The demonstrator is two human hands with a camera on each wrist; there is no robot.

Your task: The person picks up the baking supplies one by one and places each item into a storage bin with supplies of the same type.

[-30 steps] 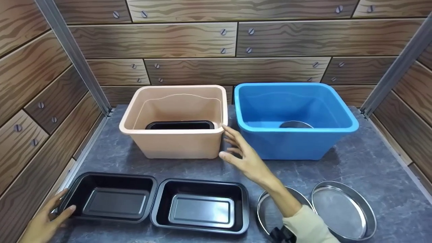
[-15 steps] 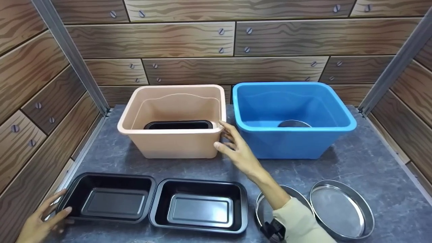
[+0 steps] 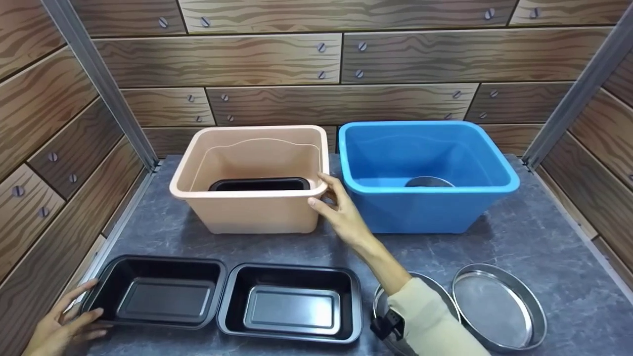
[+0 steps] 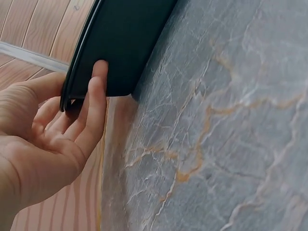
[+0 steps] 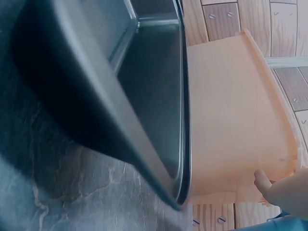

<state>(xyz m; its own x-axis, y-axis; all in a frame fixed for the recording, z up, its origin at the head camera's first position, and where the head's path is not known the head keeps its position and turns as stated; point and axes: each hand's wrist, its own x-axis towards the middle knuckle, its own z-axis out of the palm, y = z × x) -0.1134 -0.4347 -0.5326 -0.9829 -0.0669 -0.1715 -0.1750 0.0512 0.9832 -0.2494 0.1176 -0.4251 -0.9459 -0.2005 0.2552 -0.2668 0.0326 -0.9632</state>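
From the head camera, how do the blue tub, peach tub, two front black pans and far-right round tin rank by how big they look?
Largest to smallest:
Blue tub, slightly
Peach tub
Left black pan and right black pan, too alike to rank
Round tin

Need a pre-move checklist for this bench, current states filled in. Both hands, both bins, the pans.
1. Left grip at the left black pan: ok, fingers touch the pan's outer wall; firmness cannot tell.
2. Right grip at the peach bin: ok, at the front right corner of its rim.
3. Peach bin empty: not ok, a black item sits inside.
4. Blue bin empty: not ok, a round item sits inside, partly hidden.
5. Right black pan free of both hands: ok, neither touches it.
6. Right sleeve clear of the left round pan: cannot tell; it crosses over it, contact unclear.
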